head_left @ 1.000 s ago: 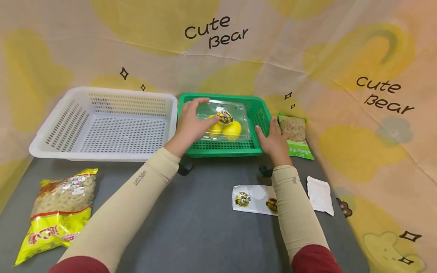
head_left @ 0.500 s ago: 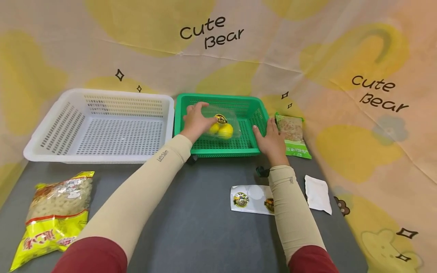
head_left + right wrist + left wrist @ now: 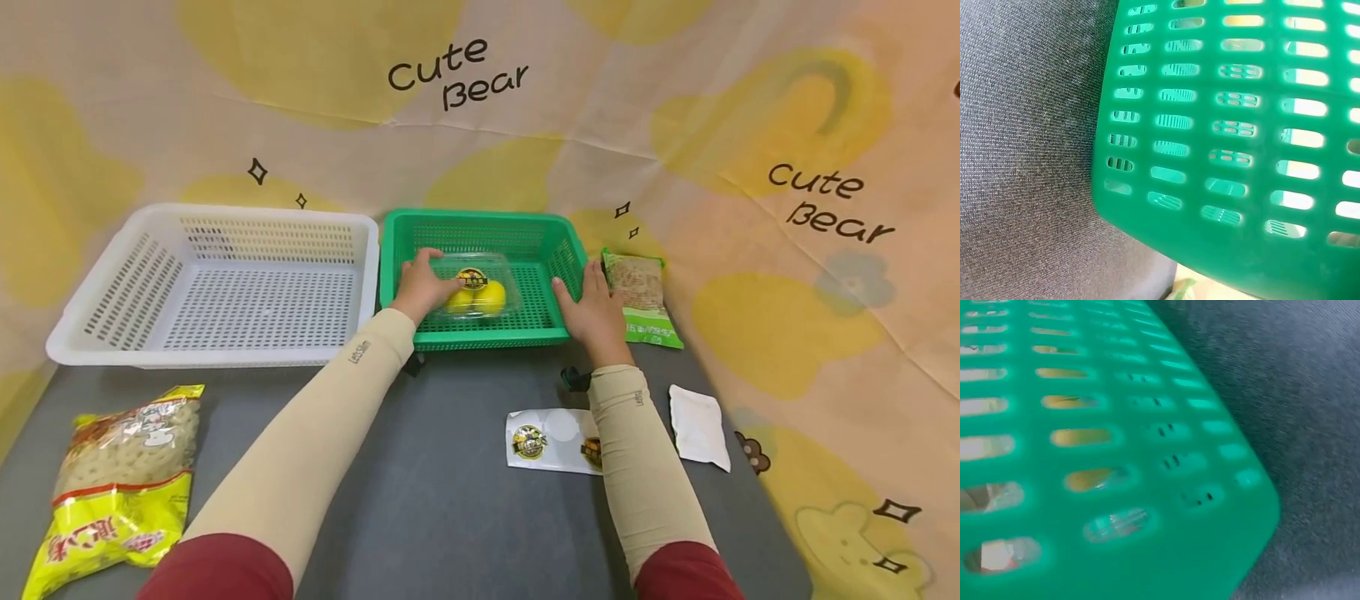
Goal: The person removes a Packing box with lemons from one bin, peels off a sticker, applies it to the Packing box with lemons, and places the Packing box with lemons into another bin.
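In the head view my left hand [image 3: 423, 287] holds a clear plastic fruit box [image 3: 512, 292] by its left end, thumb over the lid. Yellow fruits [image 3: 490, 297] show inside, under a round dark label [image 3: 472, 278]. The box lies low within the green basket [image 3: 487, 340]. At the basket's right rim is my right hand [image 3: 600, 317], its fingers straight along the outside and its thumb on the inner side. Both wrist views look at the slotted green basket wall [image 3: 1166, 569] [image 3: 1204, 219]; yellow shows through slots, and neither hand is visible there.
A white basket [image 3: 217, 358] stands left of the green one. A yellow snack bag [image 3: 123, 492] lies front left. On the right are a green-and-brown packet [image 3: 645, 304], a white packet [image 3: 699, 427] and a label sheet [image 3: 555, 440]. A patterned cloth [image 3: 585, 50] hangs behind.
My left hand has lowered the fruit box into the green basket and shifted it slightly left. The right hand stays at the basket's right rim.
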A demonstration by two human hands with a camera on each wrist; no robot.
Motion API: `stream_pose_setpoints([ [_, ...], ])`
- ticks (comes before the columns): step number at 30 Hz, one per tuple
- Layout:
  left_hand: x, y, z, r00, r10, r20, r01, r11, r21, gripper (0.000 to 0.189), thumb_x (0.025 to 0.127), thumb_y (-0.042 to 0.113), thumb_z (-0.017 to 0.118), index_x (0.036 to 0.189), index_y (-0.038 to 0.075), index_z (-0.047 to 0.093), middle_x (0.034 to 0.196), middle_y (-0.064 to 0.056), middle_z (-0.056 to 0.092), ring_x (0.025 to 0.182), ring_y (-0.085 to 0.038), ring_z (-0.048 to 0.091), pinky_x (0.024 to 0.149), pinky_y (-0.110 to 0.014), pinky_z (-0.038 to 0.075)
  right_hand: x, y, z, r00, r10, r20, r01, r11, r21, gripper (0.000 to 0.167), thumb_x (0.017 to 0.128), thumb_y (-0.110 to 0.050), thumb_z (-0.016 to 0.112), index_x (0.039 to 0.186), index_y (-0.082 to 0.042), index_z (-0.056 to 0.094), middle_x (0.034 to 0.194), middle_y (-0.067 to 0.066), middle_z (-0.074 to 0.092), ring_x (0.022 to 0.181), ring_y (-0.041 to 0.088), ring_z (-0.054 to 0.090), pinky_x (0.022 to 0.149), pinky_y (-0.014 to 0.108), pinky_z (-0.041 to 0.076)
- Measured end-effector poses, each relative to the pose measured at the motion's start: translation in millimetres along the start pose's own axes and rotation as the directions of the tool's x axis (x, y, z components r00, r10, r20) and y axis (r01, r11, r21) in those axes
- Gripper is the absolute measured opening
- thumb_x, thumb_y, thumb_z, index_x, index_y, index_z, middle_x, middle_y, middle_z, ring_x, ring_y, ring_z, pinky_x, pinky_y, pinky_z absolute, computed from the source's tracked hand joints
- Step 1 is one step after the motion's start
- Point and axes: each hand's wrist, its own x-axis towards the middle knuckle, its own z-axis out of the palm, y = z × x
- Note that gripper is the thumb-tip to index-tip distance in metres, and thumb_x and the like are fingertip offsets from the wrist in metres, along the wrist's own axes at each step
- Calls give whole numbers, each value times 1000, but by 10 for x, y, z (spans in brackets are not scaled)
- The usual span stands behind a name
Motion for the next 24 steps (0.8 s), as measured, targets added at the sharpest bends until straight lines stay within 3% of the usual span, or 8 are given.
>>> stream_pose_setpoints([
  [9, -38, 19, 15, 1000, -25, -10, 26, 997, 66, 66, 103, 33, 72, 157, 16, 37, 171, -25, 7, 145, -49, 38, 109, -57, 42, -23, -23, -9, 1000, 3, 4, -3, 1000, 4, 98, 102, -81, 21, 171, -15, -1, 178, 5, -4, 154, 60, 5, 119, 74, 15],
  [15, -40, 5, 19, 1000, -25, -14, 26, 997, 66, 68, 102, 34, 73, 157, 16, 38, 173, -23, 5, 151, -51, 30, 115, -61, 37, -19, -20, 9, 1000, 1, -1, -1, 1000, 5, 96, 103, -79, 22, 171, -14, -1, 178, 7, -2, 155, 60, 5, 120, 73, 13],
  [21, -14, -4, 21, 1000, -31, -6, 31, 997, 66, 67, 103, 36, 72, 157, 18, 37, 173, -23, 3, 148, -51, 33, 112, -60, 40, -12, -15, 19, 1000, -1, -7, 1, 1000, 15, 96, 103, -78, 22, 171, -14, 0, 178, 7, -2, 154, 61, 6, 120, 73, 12],
  [24, -1, 3, 13, 999, -36, 0, 36, 997, 62, 67, 103, 39, 69, 158, 18, 37, 174, -21, -3, 152, -50, 28, 114, -60, 37, -15, -21, 7, 1000, -3, -3, 3, 1000, 26, 98, 102, -80, 22, 171, -14, -1, 178, 7, -3, 154, 61, 6, 120, 74, 12],
])
